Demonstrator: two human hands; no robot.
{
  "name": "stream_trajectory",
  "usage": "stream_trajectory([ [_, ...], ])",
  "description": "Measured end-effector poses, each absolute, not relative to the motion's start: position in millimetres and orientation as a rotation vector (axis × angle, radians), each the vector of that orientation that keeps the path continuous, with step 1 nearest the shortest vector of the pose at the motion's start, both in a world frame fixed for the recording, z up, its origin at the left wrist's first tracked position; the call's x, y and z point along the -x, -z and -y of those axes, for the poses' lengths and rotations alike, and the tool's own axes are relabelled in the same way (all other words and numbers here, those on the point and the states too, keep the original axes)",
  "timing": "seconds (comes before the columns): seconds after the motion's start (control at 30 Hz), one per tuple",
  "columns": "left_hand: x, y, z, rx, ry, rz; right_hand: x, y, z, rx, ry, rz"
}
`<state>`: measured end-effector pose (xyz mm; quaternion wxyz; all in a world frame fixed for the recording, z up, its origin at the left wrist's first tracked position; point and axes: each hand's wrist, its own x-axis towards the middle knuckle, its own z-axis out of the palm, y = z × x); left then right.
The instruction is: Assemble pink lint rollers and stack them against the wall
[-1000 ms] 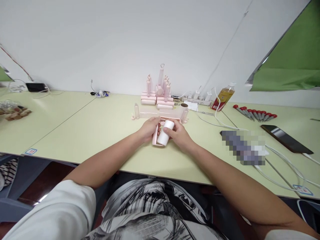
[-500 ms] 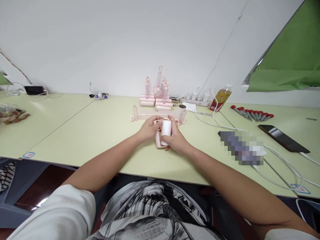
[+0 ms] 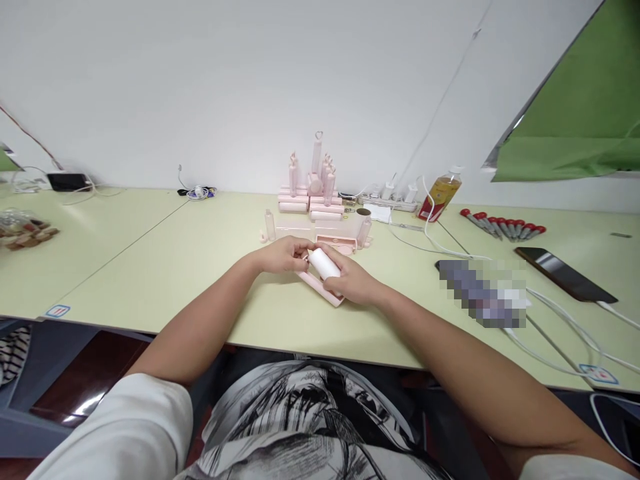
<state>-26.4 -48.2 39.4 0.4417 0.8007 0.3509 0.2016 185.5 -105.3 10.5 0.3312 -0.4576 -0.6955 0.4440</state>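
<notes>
My right hand (image 3: 353,277) is wrapped around a white lint roll (image 3: 325,264), which lies tilted, its upper end toward the left. Under the roll is a long pink lint roller case (image 3: 321,289), slanting down to the right just above the tabletop. My left hand (image 3: 283,255) pinches at the upper left end of this case and roll, its fingertips partly hidden. Just beyond my hands lies another open pink case part (image 3: 336,241). Clear and pink tubes, such as one upright tube (image 3: 271,225), stand around it.
Stacked pink rollers (image 3: 294,205) and upright tubes stand against the wall. To the right are a power strip (image 3: 390,200), a drink bottle (image 3: 442,195), red-capped pens (image 3: 503,225), a phone (image 3: 565,275) and white cables. Bagged items (image 3: 27,230) lie far left.
The white roll and pink case have turned from nearly upright in view to a slant down to the right. My left hand has shifted left, uncovering the pink case part behind.
</notes>
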Motion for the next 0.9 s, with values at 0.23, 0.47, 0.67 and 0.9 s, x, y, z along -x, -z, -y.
stream_trajectory([
  [0.23, 25, -41, 48, -2.062, -0.413, -0.758, -188, -15, 102, 1.154, -1.204, 1.825],
  [0.47, 25, -42, 48, -2.097, -0.389, -0.729, -189, -20, 104, 1.113, -1.232, 1.887],
  [0.67, 34, -43, 43, -1.941, -0.286, -0.690, -193, -10, 104, 1.069, -1.255, 1.929],
  [0.9, 13, -40, 63, -2.100, -0.699, -0.641, -200, 3, 94, 0.891, -1.044, 1.889],
])
